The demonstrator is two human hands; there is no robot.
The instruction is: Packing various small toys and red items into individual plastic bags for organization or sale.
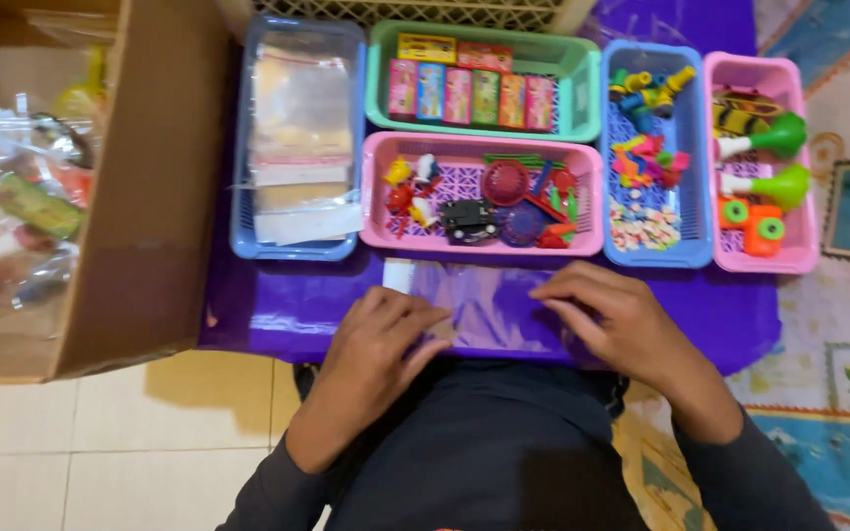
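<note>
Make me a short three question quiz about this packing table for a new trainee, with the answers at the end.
1. True or false: both hands press on a clear plastic bag lying flat on the purple table.
2. Which basket holds the row of small colourful boxes? A pink, B green, C blue.
3. What stands open to the left of the table?

Key: 1 true, the left hand and right hand both rest on it. 2 B, the green basket. 3 a cardboard box.
</note>
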